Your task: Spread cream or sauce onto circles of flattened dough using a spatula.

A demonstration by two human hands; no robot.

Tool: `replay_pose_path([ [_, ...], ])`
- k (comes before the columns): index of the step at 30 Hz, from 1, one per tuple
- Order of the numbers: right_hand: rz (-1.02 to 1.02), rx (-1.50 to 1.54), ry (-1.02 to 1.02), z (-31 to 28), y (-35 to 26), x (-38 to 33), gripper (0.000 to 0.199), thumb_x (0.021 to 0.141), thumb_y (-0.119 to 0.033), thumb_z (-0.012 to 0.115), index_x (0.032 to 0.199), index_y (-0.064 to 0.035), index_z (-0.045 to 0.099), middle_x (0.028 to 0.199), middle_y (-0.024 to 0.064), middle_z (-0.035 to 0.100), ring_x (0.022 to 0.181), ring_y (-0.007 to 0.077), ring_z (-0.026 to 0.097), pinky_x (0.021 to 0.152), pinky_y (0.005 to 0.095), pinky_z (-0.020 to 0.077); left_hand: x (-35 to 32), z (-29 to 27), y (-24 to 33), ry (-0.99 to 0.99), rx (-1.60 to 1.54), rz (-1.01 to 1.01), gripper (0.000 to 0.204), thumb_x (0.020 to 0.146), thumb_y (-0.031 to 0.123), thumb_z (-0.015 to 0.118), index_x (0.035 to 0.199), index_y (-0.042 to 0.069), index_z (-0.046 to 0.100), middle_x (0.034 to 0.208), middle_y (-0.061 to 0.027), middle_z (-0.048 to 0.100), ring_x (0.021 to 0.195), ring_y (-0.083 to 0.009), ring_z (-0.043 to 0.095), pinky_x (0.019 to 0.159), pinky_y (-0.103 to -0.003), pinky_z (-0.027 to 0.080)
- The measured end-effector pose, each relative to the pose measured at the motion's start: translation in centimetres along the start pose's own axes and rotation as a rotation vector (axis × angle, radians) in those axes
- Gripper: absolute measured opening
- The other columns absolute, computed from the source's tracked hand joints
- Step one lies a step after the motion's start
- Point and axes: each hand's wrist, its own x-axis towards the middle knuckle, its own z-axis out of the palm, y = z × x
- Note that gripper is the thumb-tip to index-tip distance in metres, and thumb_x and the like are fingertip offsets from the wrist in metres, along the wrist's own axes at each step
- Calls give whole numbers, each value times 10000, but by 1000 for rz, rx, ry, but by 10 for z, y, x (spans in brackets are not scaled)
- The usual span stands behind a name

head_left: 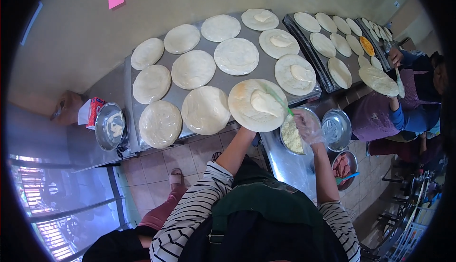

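My left hand (248, 132) holds up a round flatbread base (240, 105) from below, its fingers hidden under the bread. A pale creamy dollop (265, 103) lies on the base, right of its middle. In a clear plastic glove, my right hand (308, 126) grips a spatula with a green handle (289, 111); its pale, see-through blade reaches over the dollop. Right under that hand is a metal bowl of pale yellow crumbly mixture (291, 136). Beyond the held base, a similar base with a dollop (295, 74) lies on the metal table (199, 80).
Several plain bases (192, 69) cover the table's left. A metal bowl (97, 128) stands at far left. At right are a whitish-smeared bowl (349, 138) and a bowl of pinkish food (341, 168). A co-worker (380, 114) holds another base. Someone's leg (164, 212) is close at left.
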Motion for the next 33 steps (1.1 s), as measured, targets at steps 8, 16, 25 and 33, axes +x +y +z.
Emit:
replay_pose_path([
  [8, -174, -340, -223, 10, -97, -25, 271, 963, -226, 594, 1225, -199, 654, 951, 137, 673, 834, 362, 670, 709, 409, 550, -21, -7, 39, -15, 105, 118, 629, 977, 518, 492, 1467, 133, 408, 1472, -119, 472, 1352, -313, 464, 1139, -522, 373],
  [16, -380, -740, 101, -15, -50, -18, 294, 1013, -261, 495, 1262, -192, 632, 725, 104, 539, 536, 285, 556, 471, 429, 450, -24, 2, 68, -52, 205, 197, 625, 982, 507, 492, 1472, 131, 399, 1475, -119, 467, 1353, -310, 462, 1140, -515, 374],
  [25, -472, -658, 55, 22, -93, -23, 329, 916, -154, 588, 1241, -177, 631, 702, 83, 506, 538, 265, 566, 469, 409, 478, -51, -11, 65, -74, 323, 260, 621, 987, 494, 492, 1478, 128, 389, 1480, -118, 462, 1355, -306, 460, 1142, -508, 375],
  [33, -43, -52, 62, 16, -67, 44, 296, 937, -217, 646, 1225, -149, 651, 1052, 202, 691, 953, 390, 667, 839, 460, 525, -48, -12, 78, -90, 425, 308, 618, 992, 482, 493, 1484, 126, 381, 1483, -118, 457, 1357, -303, 458, 1143, -501, 375],
])
